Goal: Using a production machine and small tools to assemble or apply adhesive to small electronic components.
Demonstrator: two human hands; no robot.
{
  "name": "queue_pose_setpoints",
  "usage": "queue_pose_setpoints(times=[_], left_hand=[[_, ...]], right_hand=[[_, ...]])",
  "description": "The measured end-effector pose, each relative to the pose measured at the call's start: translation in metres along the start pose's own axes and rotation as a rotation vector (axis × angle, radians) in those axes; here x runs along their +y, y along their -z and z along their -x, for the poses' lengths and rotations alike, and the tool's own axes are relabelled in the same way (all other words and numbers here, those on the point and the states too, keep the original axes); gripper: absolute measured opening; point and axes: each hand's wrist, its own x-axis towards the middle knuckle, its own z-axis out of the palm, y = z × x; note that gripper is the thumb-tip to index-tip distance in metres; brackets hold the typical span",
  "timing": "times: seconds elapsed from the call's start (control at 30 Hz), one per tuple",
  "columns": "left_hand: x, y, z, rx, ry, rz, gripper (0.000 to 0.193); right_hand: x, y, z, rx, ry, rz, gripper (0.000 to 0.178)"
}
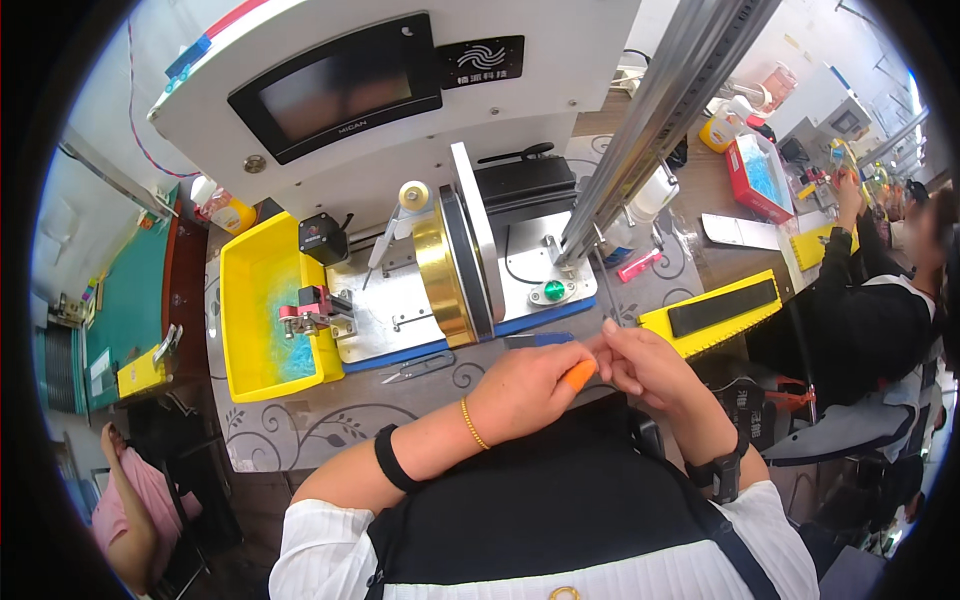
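My left hand [532,388] and my right hand [648,364] meet close together in front of my black apron, at the table's near edge. An orange finger cot [580,376] covers a fingertip of my left hand. The fingers of both hands are curled and pinched; anything between them is too small or hidden to name. Just beyond my left hand lies a flat blue item [540,340], partly covered by it. A pair of thread snips [420,367] rests on the table left of it. Beyond stands a machine with a gold drum [442,280].
A yellow bin [237,330] with blue strands stands left of the machine. A green button [554,290] sits on its base, and a metal post [655,125] rises at the right. Right of my hands lies a yellow tray [700,340] with a black pad. Another person [870,320] sits further right.
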Motion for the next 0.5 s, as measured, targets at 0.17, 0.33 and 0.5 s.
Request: queue_pose_setpoints(times=[0.17,0.33,0.5], left_hand=[[0.003,-0.002,0.002,-0.01,-0.055,-0.053,0.011],[-0.003,-0.002,0.002,0.047,-0.074,-0.04,0.011],[-0.003,-0.004,-0.002,0.053,-0.047,-0.036,0.012]], right_hand=[[-0.005,0.001,-0.009,0.046,0.1,-0.125,0.036],[-0.027,0.008,-0.01,0.216,0.414,0.021,0.03],[-0.046,0.013,-0.014,0.286,0.582,0.267,0.027]])
